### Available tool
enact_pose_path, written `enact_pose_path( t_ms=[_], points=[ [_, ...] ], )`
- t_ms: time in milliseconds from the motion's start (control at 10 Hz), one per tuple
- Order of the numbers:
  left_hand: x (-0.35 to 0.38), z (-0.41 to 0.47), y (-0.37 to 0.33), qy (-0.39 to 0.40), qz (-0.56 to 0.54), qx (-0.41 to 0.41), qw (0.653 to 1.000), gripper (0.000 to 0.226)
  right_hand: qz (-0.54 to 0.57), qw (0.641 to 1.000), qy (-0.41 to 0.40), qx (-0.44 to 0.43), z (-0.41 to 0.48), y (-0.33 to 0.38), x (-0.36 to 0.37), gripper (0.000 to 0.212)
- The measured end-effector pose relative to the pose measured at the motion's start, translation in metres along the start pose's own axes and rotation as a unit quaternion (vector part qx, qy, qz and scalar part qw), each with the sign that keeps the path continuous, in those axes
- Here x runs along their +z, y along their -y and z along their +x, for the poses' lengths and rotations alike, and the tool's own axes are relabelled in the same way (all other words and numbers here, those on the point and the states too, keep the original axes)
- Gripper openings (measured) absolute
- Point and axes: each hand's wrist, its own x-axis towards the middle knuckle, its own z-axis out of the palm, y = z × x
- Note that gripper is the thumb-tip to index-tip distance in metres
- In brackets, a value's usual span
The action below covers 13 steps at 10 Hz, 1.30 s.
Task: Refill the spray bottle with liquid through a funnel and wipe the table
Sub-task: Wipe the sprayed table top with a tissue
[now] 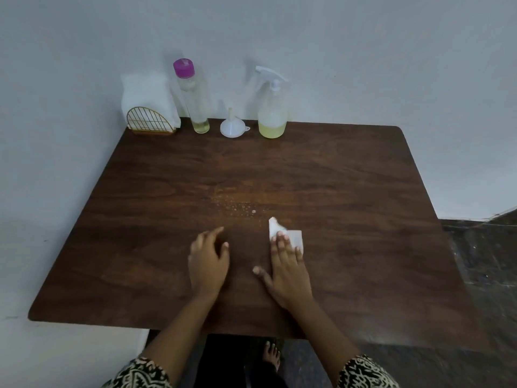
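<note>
White tissue (288, 233) pressed flat on dark table (363, 191) at lower centre by straight fingers of right hand (289, 271), left hand (207, 261) relaxed, empty, spray bottle (272, 107), funnel (232, 125) at upper centre.

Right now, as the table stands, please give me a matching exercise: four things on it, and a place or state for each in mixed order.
1 spray bottle
2 funnel
3 tissue
4 tall bottle

a purple-capped
b under the right hand
c white trigger on top
d wide mouth down, spout up

Pairs: 1-c, 2-d, 3-b, 4-a
</note>
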Motion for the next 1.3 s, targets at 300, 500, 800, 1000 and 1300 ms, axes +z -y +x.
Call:
enact_pose_path(
  t_ms=[300, 500, 800, 1000, 1300],
  points=[
    [-0.007, 0.020, 0.041, -0.031, 0.132, 0.002, 0.991, 0.042, 0.000, 1.000, 0.031, 0.003, 0.036, 0.046, 0.000, 0.107],
    [-0.004, 0.021, 0.040, -0.033, 0.166, -0.007, 0.986, 0.045, -0.009, 0.982, -0.073, 0.173, 0.028, -0.043, -0.025, 0.101],
    [-0.004, 0.022, 0.042, -0.021, 0.167, -0.008, 0.986, 0.045, 0.013, 0.999, 0.032, 0.031, 0.063, 0.092, 0.009, 0.105],
    [-0.004, 0.022, 0.041, -0.028, 0.172, -0.004, 0.985, 0.044, -0.006, 0.982, -0.092, 0.164, 0.056, -0.024, -0.019, 0.086],
    [-0.004, 0.023, 0.042, -0.026, 0.175, -0.008, 0.984, 0.044, 0.037, 0.995, -0.026, 0.084, 0.102, 0.089, 0.002, 0.091]
  ],
)
